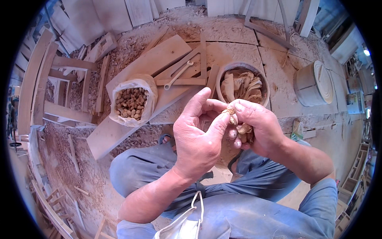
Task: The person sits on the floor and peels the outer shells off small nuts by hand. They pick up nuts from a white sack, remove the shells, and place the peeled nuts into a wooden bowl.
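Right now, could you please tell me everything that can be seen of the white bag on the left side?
The white bag is thin and creased; whether it is plastic or cloth, I cannot tell. It sits upright, its mouth open and its edge uneven. Inside are many rough brown nuts, seemingly peanuts in their shells. It rests on pale wooden boards, left of the wrench. The left hand and right hand are apart from it.
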The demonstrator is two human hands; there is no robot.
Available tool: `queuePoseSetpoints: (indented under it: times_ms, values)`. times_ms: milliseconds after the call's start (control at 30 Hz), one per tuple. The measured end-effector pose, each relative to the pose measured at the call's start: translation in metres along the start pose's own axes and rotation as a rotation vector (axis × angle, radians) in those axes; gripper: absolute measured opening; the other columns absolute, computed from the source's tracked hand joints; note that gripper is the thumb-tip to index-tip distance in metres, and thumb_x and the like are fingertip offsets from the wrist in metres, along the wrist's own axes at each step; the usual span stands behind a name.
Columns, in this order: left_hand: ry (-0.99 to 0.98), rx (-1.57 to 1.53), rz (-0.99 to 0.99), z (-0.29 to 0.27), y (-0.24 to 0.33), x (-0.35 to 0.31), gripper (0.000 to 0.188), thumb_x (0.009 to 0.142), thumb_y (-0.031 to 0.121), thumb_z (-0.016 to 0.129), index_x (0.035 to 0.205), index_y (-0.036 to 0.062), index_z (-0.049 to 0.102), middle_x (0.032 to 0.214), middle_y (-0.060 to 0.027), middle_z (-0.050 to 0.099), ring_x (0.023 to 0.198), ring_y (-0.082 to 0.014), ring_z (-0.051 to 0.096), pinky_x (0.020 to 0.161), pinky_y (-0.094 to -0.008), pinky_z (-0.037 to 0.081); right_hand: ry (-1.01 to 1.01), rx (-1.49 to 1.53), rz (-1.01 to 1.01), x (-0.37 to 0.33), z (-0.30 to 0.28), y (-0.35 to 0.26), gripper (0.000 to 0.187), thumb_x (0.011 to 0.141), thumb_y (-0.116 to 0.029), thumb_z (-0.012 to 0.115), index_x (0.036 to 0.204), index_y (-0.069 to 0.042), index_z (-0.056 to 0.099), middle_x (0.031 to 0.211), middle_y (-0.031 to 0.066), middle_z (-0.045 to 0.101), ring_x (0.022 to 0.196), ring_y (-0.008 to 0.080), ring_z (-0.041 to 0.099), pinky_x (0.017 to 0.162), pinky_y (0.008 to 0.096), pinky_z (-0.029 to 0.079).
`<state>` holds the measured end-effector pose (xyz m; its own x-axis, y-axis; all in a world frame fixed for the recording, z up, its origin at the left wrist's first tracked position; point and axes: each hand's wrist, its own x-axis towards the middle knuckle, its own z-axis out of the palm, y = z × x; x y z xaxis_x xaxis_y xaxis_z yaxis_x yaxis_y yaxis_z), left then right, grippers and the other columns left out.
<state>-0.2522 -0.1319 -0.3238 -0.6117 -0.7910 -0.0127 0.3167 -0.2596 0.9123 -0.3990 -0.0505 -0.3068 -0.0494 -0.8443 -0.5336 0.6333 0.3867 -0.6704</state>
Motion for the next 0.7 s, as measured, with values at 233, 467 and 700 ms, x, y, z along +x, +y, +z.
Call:
queuePoseSetpoints:
  times_ms: [233, 467, 700]
  values:
    - [0.01, 0.109, 0.134, 0.0, -0.007, -0.001, 0.048, 0.093, -0.007, 0.064, 0.139, -0.0013, 0.049, 0.104, -0.0088, 0.062, 0.091, -0.012, 0.062, 0.084, -0.0254, 0.052, -0.05, -0.045, -0.08, -0.003, 0.001, 0.0, 0.02, 0.097, -0.022, 0.069, 0.105, -0.007, 0.06, 0.079, 0.0007, 0.062, 0.062, 0.006, 0.056, 0.051, 0.0193, 0.041]
    - [-0.036, 0.149, 0.149, -0.006, -0.008, 0.002, 0.044, 0.09, -0.009, 0.065, 0.132, -0.0026, 0.054, 0.101, -0.0062, 0.057, 0.091, -0.0118, 0.06, 0.084, -0.0262, 0.051, -0.021, -0.148, -0.127, -0.003, -0.001, -0.001, 0.018, 0.101, -0.024, 0.065, 0.104, -0.006, 0.062, 0.078, -0.0016, 0.062, 0.064, 0.0038, 0.056, 0.055, 0.0182, 0.043]
    - [-0.086, 0.146, 0.131, -0.009, -0.011, 0.001, 0.044, 0.088, -0.01, 0.067, 0.13, -0.0038, 0.056, 0.101, -0.0058, 0.057, 0.095, -0.0125, 0.06, 0.088, -0.0269, 0.051, -0.03, -0.13, -0.127, -0.001, -0.005, 0.002, 0.025, 0.099, -0.03, 0.068, 0.104, -0.007, 0.062, 0.074, 0.0002, 0.062, 0.061, 0.006, 0.056, 0.049, 0.02, 0.041]
